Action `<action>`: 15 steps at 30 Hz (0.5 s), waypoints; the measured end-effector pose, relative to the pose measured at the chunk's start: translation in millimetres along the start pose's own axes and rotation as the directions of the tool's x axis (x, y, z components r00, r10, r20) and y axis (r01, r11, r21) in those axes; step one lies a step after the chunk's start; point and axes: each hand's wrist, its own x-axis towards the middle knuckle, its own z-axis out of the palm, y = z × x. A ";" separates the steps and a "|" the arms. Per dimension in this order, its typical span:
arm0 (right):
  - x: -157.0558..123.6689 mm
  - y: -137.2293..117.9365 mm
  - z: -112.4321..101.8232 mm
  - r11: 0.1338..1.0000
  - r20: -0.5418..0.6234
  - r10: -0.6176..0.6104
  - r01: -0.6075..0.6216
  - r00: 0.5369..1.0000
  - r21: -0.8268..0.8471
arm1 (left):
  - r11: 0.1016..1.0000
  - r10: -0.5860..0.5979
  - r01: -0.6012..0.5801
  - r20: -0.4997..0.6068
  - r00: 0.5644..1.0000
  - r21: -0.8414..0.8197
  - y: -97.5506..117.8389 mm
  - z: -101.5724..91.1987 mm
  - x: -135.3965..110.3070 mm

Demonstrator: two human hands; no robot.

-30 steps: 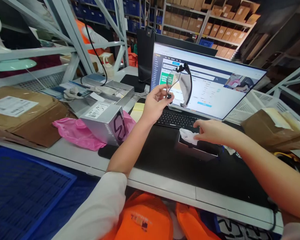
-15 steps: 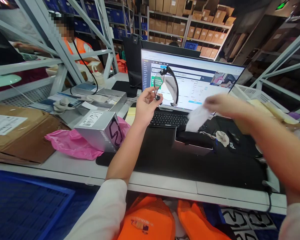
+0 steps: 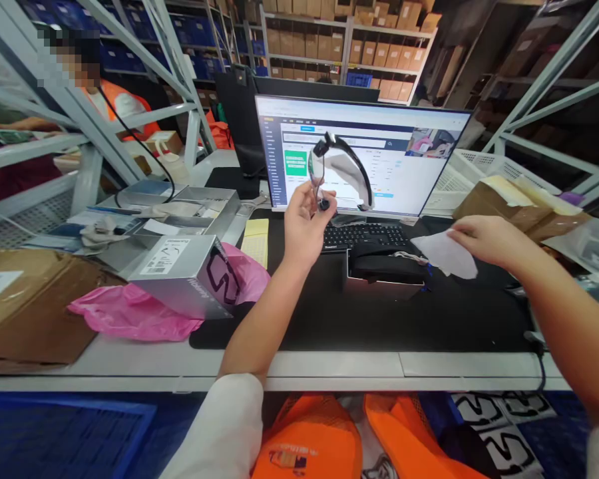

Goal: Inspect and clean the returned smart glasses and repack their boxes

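Note:
My left hand (image 3: 303, 223) is raised before the monitor, its fingers closed on a black curved headband device (image 3: 358, 159) with thin arms and small dark end pieces. Between the thumb and fingers of my right hand (image 3: 484, 239) hangs a thin white sheet (image 3: 449, 256), soft like tissue or cloth. Below and between the hands, an open box (image 3: 379, 287) sits on the black desk mat and holds a black padded case (image 3: 387, 266). A pale cord trails from that case toward the white sheet.
A monitor (image 3: 404, 179) and keyboard (image 3: 364, 234) stand behind. On the left are a silver printed box (image 3: 190, 279), pink plastic (image 3: 134, 313) and a cardboard carton (image 3: 34, 313). Baskets and brown packages (image 3: 509, 206) lie right. A person in an orange vest (image 3: 117, 106) is beyond the frame.
My right hand has moved right and down, carrying the white sheet away from the open box. My left hand still holds the headband device, slightly turned. The whole view has shifted a little.

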 end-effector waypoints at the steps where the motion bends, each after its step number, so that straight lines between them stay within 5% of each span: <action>1: 1.1 -14.4 -1.3 1.000 0.023 0.013 -0.013 1.000 0.002 | 1.000 -0.027 0.027 0.023 0.999 -0.010 -2.8 7.3 -6.6; 7: 18.4 -100.0 -13.6 0.989 -0.011 -0.045 0.047 0.999 0.141 | 0.987 -0.151 0.156 0.131 0.980 -0.026 -8.0 29.1 -33.4; 15: 32.6 -133.4 -43.2 0.923 0.009 -0.129 0.117 0.992 0.366 | 0.978 -0.189 0.194 0.062 0.980 -0.081 10.5 14.6 -21.0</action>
